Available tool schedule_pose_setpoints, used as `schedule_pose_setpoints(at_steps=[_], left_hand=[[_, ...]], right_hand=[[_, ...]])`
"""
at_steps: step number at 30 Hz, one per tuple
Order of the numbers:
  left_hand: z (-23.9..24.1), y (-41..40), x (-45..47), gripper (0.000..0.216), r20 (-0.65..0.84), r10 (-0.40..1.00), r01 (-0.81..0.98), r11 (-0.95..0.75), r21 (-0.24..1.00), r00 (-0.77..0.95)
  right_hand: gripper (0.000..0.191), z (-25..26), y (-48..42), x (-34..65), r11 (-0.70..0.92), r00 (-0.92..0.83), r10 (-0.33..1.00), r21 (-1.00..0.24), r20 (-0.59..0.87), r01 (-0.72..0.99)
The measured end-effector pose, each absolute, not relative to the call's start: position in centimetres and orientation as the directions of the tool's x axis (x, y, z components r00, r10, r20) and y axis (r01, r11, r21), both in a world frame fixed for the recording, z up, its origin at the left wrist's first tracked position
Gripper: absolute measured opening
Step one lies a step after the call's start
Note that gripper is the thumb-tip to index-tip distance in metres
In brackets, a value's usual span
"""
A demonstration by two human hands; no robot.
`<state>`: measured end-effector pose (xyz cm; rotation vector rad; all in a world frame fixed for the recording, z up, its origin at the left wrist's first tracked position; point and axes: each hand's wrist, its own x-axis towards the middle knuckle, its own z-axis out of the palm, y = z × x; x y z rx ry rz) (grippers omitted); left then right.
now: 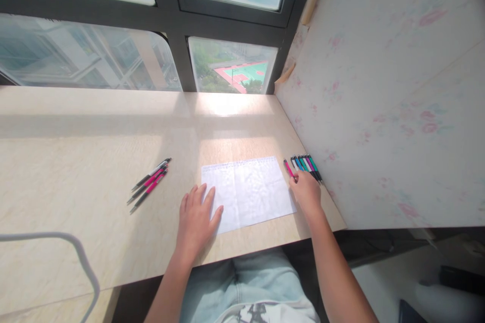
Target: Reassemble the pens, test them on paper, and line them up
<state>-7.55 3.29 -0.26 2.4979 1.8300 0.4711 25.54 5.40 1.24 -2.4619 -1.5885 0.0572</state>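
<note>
A white sheet of paper (250, 192) with a torn-looking top edge lies on the table in front of me. My left hand (197, 217) rests flat with fingers spread over its left edge. Just past the right edge, my right hand (306, 189) has its fingers closed on a pink pen (288, 168), whose lower part is hidden by the hand. Right beside that pen, a row of several pens (305, 162) in white, blue, green and purple lies side by side near the wall. My right hand partly covers their lower ends.
On the left of the pale wooden table (76, 171) lie three pens (149, 184), one white and two pink, slanted together. A grey cable (76, 245) curves over the front left corner. A floral wall (397, 111) bounds the right side, and windows (233, 63) stand behind.
</note>
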Motion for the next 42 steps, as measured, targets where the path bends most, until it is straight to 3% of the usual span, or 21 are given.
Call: schedule_pose_setpoints(at_steps=[7,15,22,26,32,39,42], left_hand=[[-0.2,3.2,-7.6,0.046,0.235,0.935,0.923,-0.317,0.218,0.265],[-0.1,3.2,-7.5,0.046,0.234,0.935,0.928,-0.314,0.203,0.265],[0.1,3.2,-7.4,0.046,0.226,0.942,0.916,-0.304,0.261,0.248],[0.3,3.0,-7.3,0.046,0.226,0.944,0.914,-0.298,0.274,0.239],[0.4,2.6,-7.3,0.044,0.219,0.947,0.911,-0.295,0.290,0.236],[0.6,2.8,-8.1,0.042,0.243,0.948,0.919,-0.272,0.284,0.205],[1.2,3.7,-10.4,0.041,0.295,0.955,0.956,-0.112,0.271,0.029]], right_hand=[[0.022,1.9,6.3,26.3,-0.465,0.468,0.884,-0.084,0.014,0.881],[0.022,1.7,5.9,26.3,-0.467,0.471,0.880,-0.072,0.054,0.881],[0.018,1.3,4.9,25.8,-0.363,0.398,0.903,-0.210,0.164,0.908],[0.017,0.6,3.5,22.5,-0.174,0.242,0.954,-0.331,0.176,0.927],[0.017,-0.6,1.9,16.2,0.131,-0.017,0.964,-0.416,0.267,0.900],[0.014,-1.4,1.6,14.5,0.123,0.021,0.953,-0.452,0.301,0.883],[0.014,-1.5,1.5,14.8,0.121,0.033,0.956,-0.493,0.292,0.862]])
